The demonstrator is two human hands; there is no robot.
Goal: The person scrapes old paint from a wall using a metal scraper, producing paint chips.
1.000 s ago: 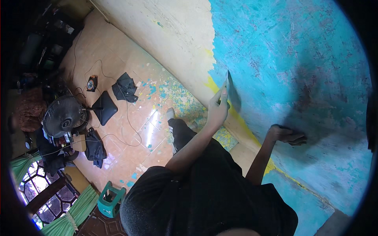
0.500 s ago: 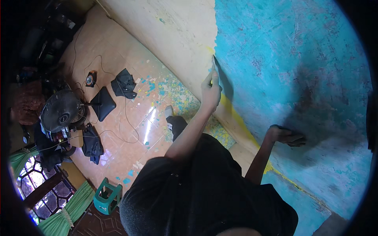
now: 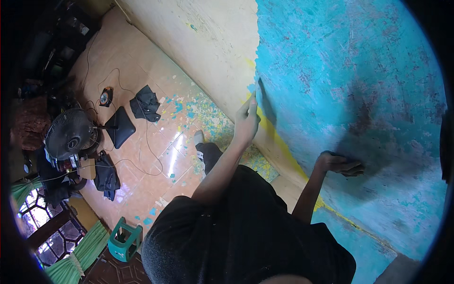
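In the head view, my left hand (image 3: pixel 247 122) is closed around a slim scraper (image 3: pixel 257 89), its thin blade pointing up along the wall. The tip is at the ragged border between the peeling turquoise paint (image 3: pixel 326 52) and the bare cream wall (image 3: pixel 215 47). A small turquoise flake (image 3: pixel 251 88) shows beside the blade. Lower and to the right, my right hand (image 3: pixel 339 164) leans against the turquoise wall with its fingers stretched out. Dark shadow along that hand hides part of its palm side.
Paint chips (image 3: pixel 208 116) litter the tiled floor (image 3: pixel 142 156) along the wall's foot. To the left are a standing fan (image 3: pixel 71 134), a dark crumpled cloth (image 3: pixel 145 104), a black bag (image 3: pixel 107 175) and a loose cord. A green stool (image 3: pixel 125 240) stands at the lower left.
My left hand and the scraper have come slightly down along the paint border. A turquoise flake now shows at the blade. My right hand stays against the wall.
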